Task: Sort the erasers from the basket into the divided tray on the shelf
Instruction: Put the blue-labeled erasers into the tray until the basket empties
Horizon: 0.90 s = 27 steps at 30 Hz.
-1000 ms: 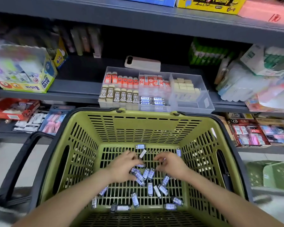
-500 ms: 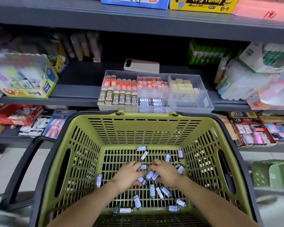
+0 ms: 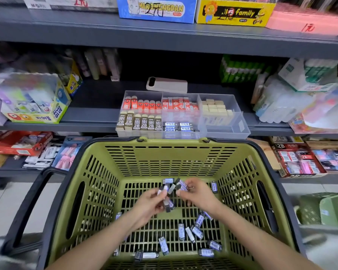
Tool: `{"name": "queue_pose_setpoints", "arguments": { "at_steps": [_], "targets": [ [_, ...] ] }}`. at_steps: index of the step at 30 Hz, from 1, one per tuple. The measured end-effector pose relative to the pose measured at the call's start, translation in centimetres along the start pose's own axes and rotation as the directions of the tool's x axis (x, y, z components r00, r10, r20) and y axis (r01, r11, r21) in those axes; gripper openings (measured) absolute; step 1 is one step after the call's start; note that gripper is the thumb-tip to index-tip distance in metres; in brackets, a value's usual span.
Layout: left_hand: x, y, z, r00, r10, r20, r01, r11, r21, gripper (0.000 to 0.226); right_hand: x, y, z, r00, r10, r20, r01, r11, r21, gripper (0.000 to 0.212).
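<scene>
Both hands are inside the green basket, left hand curled round a few blue-sleeved erasers, right hand pinching another one, more lying loose on the basket floor, clear divided tray on the shelf just behind.

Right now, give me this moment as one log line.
left hand: grips erasers | right hand: pinches eraser | basket: loose erasers inside | tray: not yet reached
</scene>
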<state>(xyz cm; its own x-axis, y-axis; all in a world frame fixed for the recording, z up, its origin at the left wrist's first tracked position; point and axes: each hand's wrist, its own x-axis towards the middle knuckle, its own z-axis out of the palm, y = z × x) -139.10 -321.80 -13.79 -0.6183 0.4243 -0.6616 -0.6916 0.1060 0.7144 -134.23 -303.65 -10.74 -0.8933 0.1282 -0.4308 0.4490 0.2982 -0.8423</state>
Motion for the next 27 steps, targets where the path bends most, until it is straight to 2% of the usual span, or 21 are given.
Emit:
{"name": "queue_pose_setpoints", "arguments": {
  "at_steps": [2, 3, 5, 7, 9, 11, 13, 16, 18, 19, 20, 22, 23, 24, 25, 26, 27],
  "targets": [
    [-1.1, 2.1, 0.5, 0.992, -0.102, 0.071, 0.123, 0.907, -0.404, 0.021, -0.9, -2.4, -0.5, 1.000, -0.014, 0.021, 0.009, 0.977, 0.215, 0.030],
    [-1.7, 3.1, 0.9, 0.988, -0.105, 0.109, 0.148, 0.838, -0.525, 0.018, -1.4, -3.5, -0.6, 0.999, -0.032, 0.035, 0.021, 0.957, 0.288, 0.031],
    [-2.8, 4.7, 1.6, 0.985, -0.069, 0.157, 0.154, 0.756, -0.636, 0.018, -2.4, -5.3, -0.8, 0.995, -0.090, 0.040, 0.067, 0.916, 0.396, 0.029],
    [-3.7, 5.9, 2.4, 0.980, -0.021, 0.198, 0.139, 0.782, -0.607, 0.022, -3.3, -6.7, -0.8, 0.991, -0.135, 0.017, 0.113, 0.889, 0.443, 0.024],
    [-4.4, 6.9, 2.8, 0.969, 0.040, 0.245, 0.098, 0.844, -0.527, 0.025, -4.0, -7.8, -0.9, 0.983, -0.178, -0.034, 0.177, 0.904, 0.388, 0.026],
    [-5.1, 8.0, 2.7, 0.947, 0.113, 0.302, 0.046, 0.880, -0.473, 0.023, -4.4, -8.8, -1.3, 0.965, -0.243, -0.095, 0.259, 0.936, 0.240, 0.029],
    [-5.6, 9.0, 2.3, 0.909, 0.176, 0.378, 0.022, 0.885, -0.466, 0.035, -4.5, -9.5, -1.7, 0.932, -0.335, -0.140, 0.343, 0.938, 0.038, 0.035],
    [-6.3, 10.1, 2.5, 0.885, 0.204, 0.419, 0.011, 0.890, -0.456, 0.035, -4.4, -10.2, -1.5, 0.872, -0.462, -0.164, 0.413, 0.872, -0.262, 0.040],
    [-6.5, 10.3, 3.3, 0.906, 0.156, 0.395, 0.023, 0.911, -0.412, 0.035, -4.1, -10.3, -1.2, 0.854, -0.498, -0.148, 0.421, 0.830, -0.367, 0.043],
    [-6.5, 10.3, 3.6, 0.924, 0.118, 0.364, 0.031, 0.925, -0.378, 0.043, -3.9, -10.1, -1.1, 0.860, -0.495, -0.119, 0.433, 0.834, -0.342, 0.044],
    [-6.4, 10.1, 3.8, 0.941, 0.082, 0.329, 0.046, 0.930, -0.365, 0.052, -3.7, -9.9, -1.1, 0.880, -0.471, -0.071, 0.442, 0.863, -0.244, 0.045],
    [-6.0, 9.5, 3.6, 0.966, 0.029, 0.255, 0.085, 0.901, -0.425, 0.062, -3.2, -9.3, -1.7, 0.914, -0.404, 0.026, 0.401, 0.913, 0.081, 0.042],
    [-5.8, 9.2, 3.2, 0.976, -0.001, 0.220, 0.105, 0.880, -0.463, 0.064, -2.8, -8.5, -1.9, 0.929, -0.371, 0.015, 0.361, 0.913, 0.192, 0.035],
    [-5.4, 8.8, 2.6, 0.981, -0.031, 0.190, 0.121, 0.865, -0.486, 0.067, -2.3, -7.5, -2.0, 0.943, -0.332, -0.024, 0.330, 0.922, 0.205, 0.025],
    [-5.0, 8.5, 2.0, 0.984, -0.060, 0.167, 0.135, 0.862, -0.488, 0.069, -1.6, -6.3, -1.9, 0.954, -0.294, -0.058, 0.298, 0.950, 0.095, 0.018],
    [-4.7, 8.3, 1.5, 0.985, -0.088, 0.146, 0.148, 0.865, -0.480, 0.069, -0.9, -4.9, -1.6, 0.966, -0.254, -0.056, 0.245, 0.960, -0.133, 0.018],
    [-4.4, 8.2, 1.0, 0.985, -0.113, 0.127, 0.161, 0.869, -0.469, 0.065, -0.3, -3.3, -1.0, 0.979, -0.201, -0.019, 0.177, 0.903, -0.391, 0.027]
  ]
}}
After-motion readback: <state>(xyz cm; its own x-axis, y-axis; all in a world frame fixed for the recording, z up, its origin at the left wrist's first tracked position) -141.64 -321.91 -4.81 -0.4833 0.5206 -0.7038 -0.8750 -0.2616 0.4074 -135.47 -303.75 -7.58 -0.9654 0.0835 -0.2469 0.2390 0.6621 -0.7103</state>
